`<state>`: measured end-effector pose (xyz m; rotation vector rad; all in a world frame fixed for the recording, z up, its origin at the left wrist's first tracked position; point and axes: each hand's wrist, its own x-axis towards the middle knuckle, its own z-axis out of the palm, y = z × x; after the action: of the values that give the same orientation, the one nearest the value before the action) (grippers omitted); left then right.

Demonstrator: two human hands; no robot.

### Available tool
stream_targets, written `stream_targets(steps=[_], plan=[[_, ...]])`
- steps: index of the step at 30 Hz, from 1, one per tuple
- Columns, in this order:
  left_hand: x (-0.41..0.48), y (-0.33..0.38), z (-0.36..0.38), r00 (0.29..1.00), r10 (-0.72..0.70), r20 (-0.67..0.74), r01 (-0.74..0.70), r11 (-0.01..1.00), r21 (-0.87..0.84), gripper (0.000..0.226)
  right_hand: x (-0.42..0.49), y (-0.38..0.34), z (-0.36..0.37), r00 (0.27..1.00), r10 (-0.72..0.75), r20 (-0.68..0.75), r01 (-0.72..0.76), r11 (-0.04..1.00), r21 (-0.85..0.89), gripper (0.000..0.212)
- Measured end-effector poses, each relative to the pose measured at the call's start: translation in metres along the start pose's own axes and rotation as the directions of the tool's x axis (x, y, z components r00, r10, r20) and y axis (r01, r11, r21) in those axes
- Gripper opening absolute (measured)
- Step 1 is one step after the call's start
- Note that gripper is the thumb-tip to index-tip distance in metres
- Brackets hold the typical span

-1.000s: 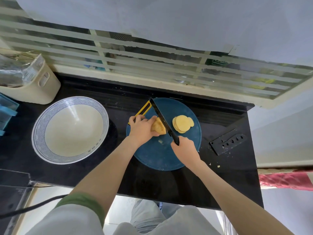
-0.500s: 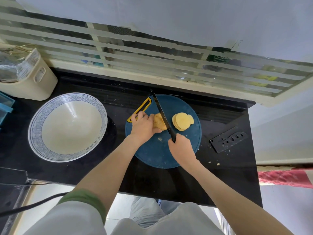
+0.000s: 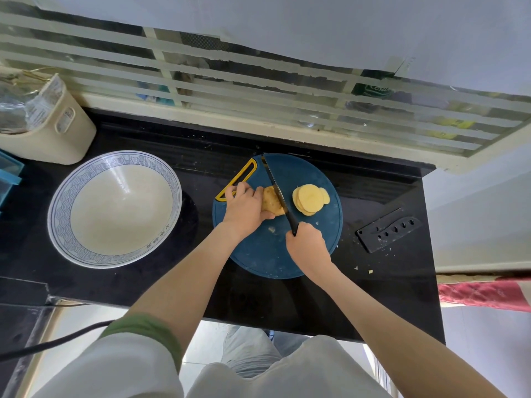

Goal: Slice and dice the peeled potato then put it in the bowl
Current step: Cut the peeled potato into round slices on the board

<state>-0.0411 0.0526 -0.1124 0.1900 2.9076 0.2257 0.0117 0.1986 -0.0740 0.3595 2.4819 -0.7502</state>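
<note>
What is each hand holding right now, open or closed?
The left hand is closed, gripping the potato.
The right hand is closed, gripping the knife.

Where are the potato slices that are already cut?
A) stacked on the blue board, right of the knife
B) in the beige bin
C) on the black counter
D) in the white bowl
A: the yellow slices sit in a small stack on the blue board, just right of the knife blade.

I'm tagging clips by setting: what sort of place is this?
Most likely a home kitchen: a black stone counter under a slatted window, a round blue cutting board with yellow potato slices, and a large white bowl with a blue patterned rim.
</note>
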Motion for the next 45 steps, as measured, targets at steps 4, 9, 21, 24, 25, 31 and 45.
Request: stream_targets(steps=[4,9,21,24,25,31,45], plan=[[0.0,0.0,0.001,1.0,0.0,0.001,0.0,1.0,-0.004,0.069,0.003,0.002,0.004,1.0,0.011,0.017,-0.011,1.0,0.012,0.011],[0.0,-0.002,0.002,1.0,0.006,0.001,-0.006,1.0,-0.01,0.074,0.01,0.004,0.006,1.0,0.006,0.023,-0.006,1.0,0.022,0.015],[0.005,-0.009,0.005,1.0,0.024,0.019,-0.023,0.999,-0.049,0.074,0.018,0.005,0.011,1.0,-0.007,0.021,0.007,1.0,0.025,0.016],[0.004,-0.009,0.005,1.0,0.026,0.013,-0.026,0.999,-0.04,0.073,0.019,0.004,0.01,1.0,-0.006,0.03,0.005,0.999,0.035,0.016],[0.004,-0.01,0.005,1.0,0.028,0.012,-0.027,0.999,-0.033,0.073,0.019,0.003,0.01,0.999,-0.01,0.031,0.008,0.999,0.033,0.016],[0.005,-0.009,-0.001,0.999,0.024,0.033,-0.023,1.0,-0.017,0.069,0.018,0.004,0.005,0.999,-0.03,0.038,0.03,0.999,0.016,0.02],[0.001,-0.001,0.003,1.0,0.017,0.017,-0.016,1.0,-0.011,0.069,0.023,0.012,0.013,0.999,0.02,0.034,-0.022,0.999,0.049,0.016]])
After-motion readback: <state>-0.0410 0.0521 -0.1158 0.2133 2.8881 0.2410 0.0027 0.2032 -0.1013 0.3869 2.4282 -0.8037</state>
